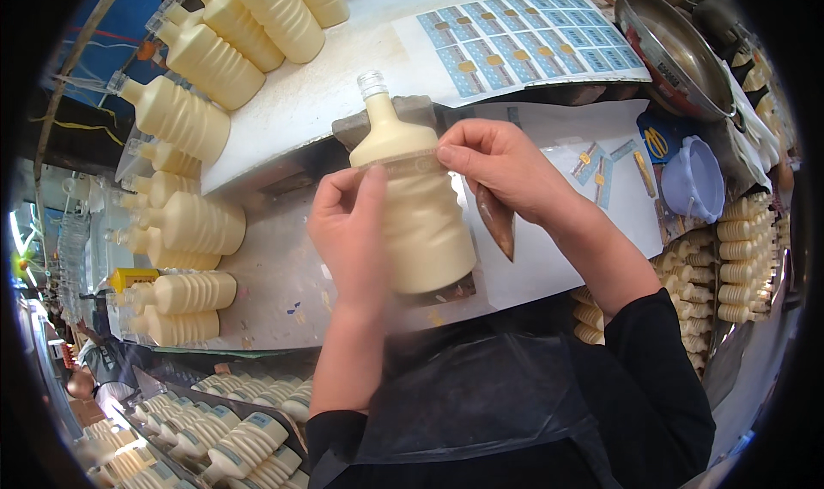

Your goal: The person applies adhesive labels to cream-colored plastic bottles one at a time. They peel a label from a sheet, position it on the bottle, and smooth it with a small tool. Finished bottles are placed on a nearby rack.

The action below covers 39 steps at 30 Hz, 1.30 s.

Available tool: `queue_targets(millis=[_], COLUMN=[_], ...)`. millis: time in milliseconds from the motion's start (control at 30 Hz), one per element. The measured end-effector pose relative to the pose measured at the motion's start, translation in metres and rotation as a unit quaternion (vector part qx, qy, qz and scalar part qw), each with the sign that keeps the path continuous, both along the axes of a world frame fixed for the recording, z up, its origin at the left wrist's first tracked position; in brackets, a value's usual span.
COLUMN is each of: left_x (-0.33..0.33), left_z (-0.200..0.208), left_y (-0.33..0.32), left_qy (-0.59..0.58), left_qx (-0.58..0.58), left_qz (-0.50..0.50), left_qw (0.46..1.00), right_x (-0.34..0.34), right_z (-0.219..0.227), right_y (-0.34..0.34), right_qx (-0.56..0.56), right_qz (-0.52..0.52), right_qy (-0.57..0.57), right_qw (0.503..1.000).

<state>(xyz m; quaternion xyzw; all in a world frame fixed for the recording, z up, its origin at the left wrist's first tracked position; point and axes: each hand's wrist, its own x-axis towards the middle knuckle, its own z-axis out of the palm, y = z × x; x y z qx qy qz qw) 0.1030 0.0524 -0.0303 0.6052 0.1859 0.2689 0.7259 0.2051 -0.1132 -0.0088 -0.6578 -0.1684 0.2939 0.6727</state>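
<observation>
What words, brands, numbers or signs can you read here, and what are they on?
Nothing quoted: I don't copy printed text.
Label sheet: rows of tiny print, too small to read.
Loose labels: too small.
Strip across the cream bottle: faint marks, too blurred.
Metal pan: lettering on its side.
Labelled bottles, lower left: too small.

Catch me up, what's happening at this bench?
A person's left hand and right hand hold a translucent brownish strip across the front of a cream bottle. A brown pointed piece juts from under the right hand. Blue printed labels lie beyond the bottle; other cream bottles are at left.
</observation>
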Motion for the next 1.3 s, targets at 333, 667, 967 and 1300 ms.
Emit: queue_targets(millis=[333,667,967,1300], left_x=[0.018,0.024,0.029,0.030], left_z=[-0.025,-0.018,-0.015,-0.027], left_y=[0.019,0.014,0.016,0.022], left_qy=[0.047,0.033,0.094,0.062], left_qx=[0.009,-0.046,-0.013,-0.072], left_qz=[0.022,0.015,-0.121,-0.126], left_qw=[0.999,0.998,0.988,0.987], right_x=[0.022,0.024,0.041,0.017], right_z=[-0.030,-0.026,-0.050,-0.042], right_y=[0.016,0.020,0.009,0.023], right_qx=[-0.074,-0.066,0.011,0.005], right_qz=[-0.029,-0.026,-0.034,-0.030], right_qy=[-0.073,-0.087,0.054,-0.028], right_qw=[0.994,0.994,0.998,0.999])
